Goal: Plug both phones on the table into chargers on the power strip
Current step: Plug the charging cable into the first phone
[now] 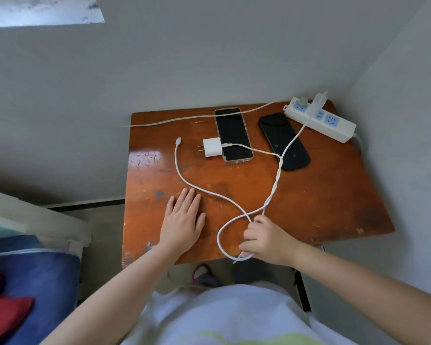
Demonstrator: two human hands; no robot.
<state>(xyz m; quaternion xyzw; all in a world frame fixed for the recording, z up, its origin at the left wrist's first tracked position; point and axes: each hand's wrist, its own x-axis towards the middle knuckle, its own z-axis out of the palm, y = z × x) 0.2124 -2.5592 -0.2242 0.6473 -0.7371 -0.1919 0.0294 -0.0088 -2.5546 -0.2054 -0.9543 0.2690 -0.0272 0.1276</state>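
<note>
Neither phone charging yet: our right hand (264,241) grips twisted cables (271,195); left hand (183,220) flat, open; loose charger (212,147) and both phones (233,134) beyond them.

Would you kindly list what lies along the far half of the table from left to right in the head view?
Loose cable plug → white charger block → clear-cased phone → black phone → power strip.

Reddish-brown table (309,200), 2 black phones (233,133), white cables (184,175)
</note>
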